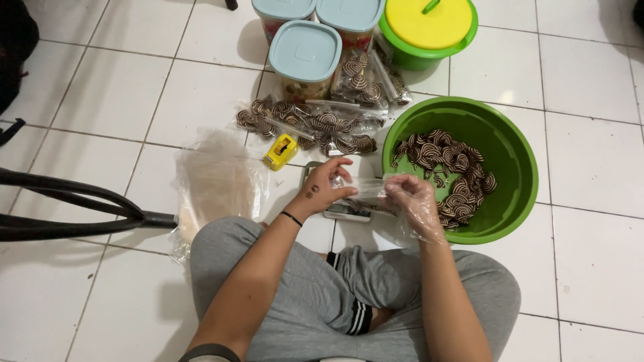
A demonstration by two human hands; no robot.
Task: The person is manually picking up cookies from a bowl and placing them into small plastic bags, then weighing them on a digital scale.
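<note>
Hands (right gloved) pinch small clear bag in closed grip.

Cookies lie in the basin, right of the bagged packs.

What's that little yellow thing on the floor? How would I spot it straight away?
Start at the big green bowl of striped biscuits on the white tiled floor. Look left, past the left hand, to the row of filled clear packets. Just in front of that row lies the yellow tape dispenser, the only small, blocky, bright yellow item among see-through bags.
</note>
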